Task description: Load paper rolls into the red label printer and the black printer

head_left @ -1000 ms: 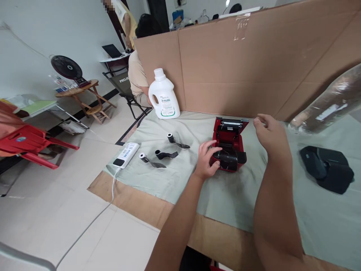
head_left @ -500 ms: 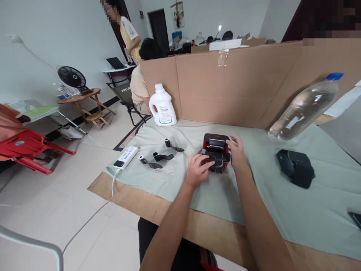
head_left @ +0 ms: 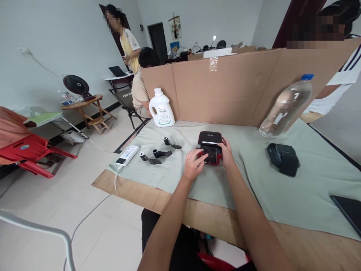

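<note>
A small red-and-black printer sits on the cloth in front of me, its dark lid raised and a black sheet lying across its open front part. My left hand holds the printer's left front side, with fingers reaching over onto the black sheet. On the opposite side, my right hand grips the right edge near the lid's hinge. Left of the hands lie three small rolls with black strips trailing from them: an upper roll, a middle roll and a lower roll.
A white power strip lies at the table's left. A white jug and a large clear bottle stand before a cardboard partition. On the right are a black device and a dark flat tablet-like thing. People are beyond the partition.
The printer's lid now shows more of its flat top, and its front part looks lower. Both hands stay on it. My view has shifted slightly to the right.
</note>
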Available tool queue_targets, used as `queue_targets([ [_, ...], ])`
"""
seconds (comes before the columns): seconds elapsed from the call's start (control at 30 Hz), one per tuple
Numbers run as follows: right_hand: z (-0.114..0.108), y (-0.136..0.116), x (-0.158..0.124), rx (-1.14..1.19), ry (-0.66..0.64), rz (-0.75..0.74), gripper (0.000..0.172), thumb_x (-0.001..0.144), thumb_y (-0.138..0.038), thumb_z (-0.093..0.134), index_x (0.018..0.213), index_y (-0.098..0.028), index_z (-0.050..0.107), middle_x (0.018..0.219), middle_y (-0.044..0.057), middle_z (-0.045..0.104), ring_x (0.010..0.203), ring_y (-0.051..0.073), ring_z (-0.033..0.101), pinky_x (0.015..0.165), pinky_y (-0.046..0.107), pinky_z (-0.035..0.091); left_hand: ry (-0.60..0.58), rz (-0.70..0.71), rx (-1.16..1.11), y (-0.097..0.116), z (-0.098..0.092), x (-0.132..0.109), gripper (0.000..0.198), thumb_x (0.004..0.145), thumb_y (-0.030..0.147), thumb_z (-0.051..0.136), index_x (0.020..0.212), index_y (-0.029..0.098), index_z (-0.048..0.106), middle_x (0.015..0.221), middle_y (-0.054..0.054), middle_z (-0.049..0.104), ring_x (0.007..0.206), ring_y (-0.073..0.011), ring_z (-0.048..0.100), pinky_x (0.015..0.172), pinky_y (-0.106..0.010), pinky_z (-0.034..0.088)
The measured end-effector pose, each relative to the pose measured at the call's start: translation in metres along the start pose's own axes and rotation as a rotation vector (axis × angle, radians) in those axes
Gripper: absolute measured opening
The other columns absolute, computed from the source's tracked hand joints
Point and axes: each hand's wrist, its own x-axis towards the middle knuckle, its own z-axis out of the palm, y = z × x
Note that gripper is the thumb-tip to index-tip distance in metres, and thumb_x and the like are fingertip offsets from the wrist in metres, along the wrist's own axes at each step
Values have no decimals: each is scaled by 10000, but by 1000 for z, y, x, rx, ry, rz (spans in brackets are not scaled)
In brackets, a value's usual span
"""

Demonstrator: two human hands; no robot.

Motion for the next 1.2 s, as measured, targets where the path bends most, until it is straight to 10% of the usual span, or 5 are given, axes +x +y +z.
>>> queue_targets([
  [0.17, 2, -4, -4, 76, -35, 10, 585, 681, -342, 644, 1257, -271, 577, 1259, 36, 676, 1128, 208, 665, 975, 367, 559, -137, -182, 16, -3, 2, 12, 755, 861, 301, 629, 1574, 213, 398, 1583, -133, 472, 1488, -301, 408, 1224, -494, 340],
  [0.47, 0, -3, 1, 94, -72, 23, 611, 650, -286, 627, 1260, -268, 603, 1302, 29, 664, 1144, 211, 656, 954, 350, 565, -195, -248, 7, -9, -1, 30, 1002, 715, 363, 763, 1604, 249, 315, 1477, -117, 573, 1384, -326, 519, 1286, -561, 184],
  [0.93, 2, 18, 0, 171, -40, -70, 509, 793, -459, 618, 1270, -286, 584, 1389, 37, 618, 1306, 216, 572, 1134, 440, 442, -156, -178, -67, -14, 8, 23, 1020, 751, 394, 699, 1623, 168, 221, 1541, -177, 486, 1403, -362, 470, 1190, -514, 376],
  [1.2, -3, 26, 14, 197, -28, -72, 532, 673, -306, 653, 1202, -260, 672, 1293, 46, 682, 1266, 270, 585, 1140, 490, 414, -174, -244, 20, -10, 9, 27, 1035, 729, 442, 730, 1613, 200, 250, 1420, -142, 588, 1344, -331, 537, 1270, -530, 261],
])
